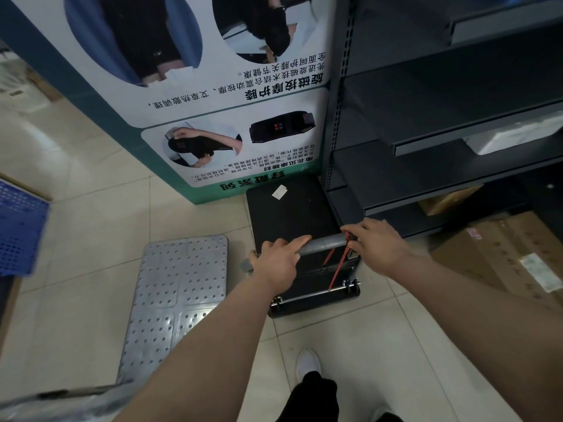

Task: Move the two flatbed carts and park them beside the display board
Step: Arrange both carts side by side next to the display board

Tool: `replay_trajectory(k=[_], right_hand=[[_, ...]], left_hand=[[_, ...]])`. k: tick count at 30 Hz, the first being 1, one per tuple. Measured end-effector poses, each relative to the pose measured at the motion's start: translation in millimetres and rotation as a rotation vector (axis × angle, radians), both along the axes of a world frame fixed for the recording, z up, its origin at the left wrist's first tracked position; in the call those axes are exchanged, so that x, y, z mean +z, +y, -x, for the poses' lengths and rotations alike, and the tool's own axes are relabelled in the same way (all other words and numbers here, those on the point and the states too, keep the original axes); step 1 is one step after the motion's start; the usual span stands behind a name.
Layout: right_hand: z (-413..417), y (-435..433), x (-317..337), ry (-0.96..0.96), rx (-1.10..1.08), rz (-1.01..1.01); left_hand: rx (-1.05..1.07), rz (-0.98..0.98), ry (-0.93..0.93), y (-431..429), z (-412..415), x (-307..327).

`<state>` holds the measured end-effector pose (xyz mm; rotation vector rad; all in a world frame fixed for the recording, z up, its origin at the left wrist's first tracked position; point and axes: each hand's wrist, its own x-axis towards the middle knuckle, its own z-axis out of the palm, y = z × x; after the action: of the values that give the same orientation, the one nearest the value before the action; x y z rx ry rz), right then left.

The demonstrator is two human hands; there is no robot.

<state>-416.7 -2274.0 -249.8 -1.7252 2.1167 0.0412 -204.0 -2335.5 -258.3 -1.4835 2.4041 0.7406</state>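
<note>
A black flatbed cart [292, 214] stands on the tiled floor with its front end against the foot of the display board [213, 123], a white and teal poster panel. My left hand [275, 261] and my right hand [376, 242] both grip the cart's grey metal handle bar [326, 241], left hand near the bar's left end, right hand at its right end by a red cord. A second cart, with a silver perforated metal deck [176, 296], lies to the left of the black one; its handle shows blurred at the bottom left.
Dark metal shelving [426, 123] rises right of the black cart, close to its side. Cardboard boxes [499, 263] sit on the floor at the right. A blue plastic crate [18, 233] is at the left edge. My shoe [308, 363] is behind the cart.
</note>
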Motion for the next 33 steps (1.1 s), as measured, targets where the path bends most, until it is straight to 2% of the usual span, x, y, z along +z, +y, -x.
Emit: replay_trajectory(k=[4, 9, 12, 18, 24, 33], right_hand=[[-6, 7, 0, 0.005, -0.011, -0.015], [-18, 27, 7, -0.016, 0.049, 0.049], [-25, 44, 14, -0.010, 0.116, 0.060], [-56, 84, 20, -0.041, 0.289, 0.040], [-113, 115, 34, -0.044, 0.475, -0.007], [-256, 131, 52, -0.048, 0.654, 0.116]], left_hand=[[0.026, 0.007, 0.031, 0, -1, 1], [0.108, 0.135, 0.107, 15, -12, 6], [0.156, 0.172, 0.084, 42, -21, 13], [0.299, 0.118, -0.024, 122, -49, 32], [0.424, 0.140, -0.112, 184, -120, 55], [0.572, 0.215, -0.094, 229, -264, 80]])
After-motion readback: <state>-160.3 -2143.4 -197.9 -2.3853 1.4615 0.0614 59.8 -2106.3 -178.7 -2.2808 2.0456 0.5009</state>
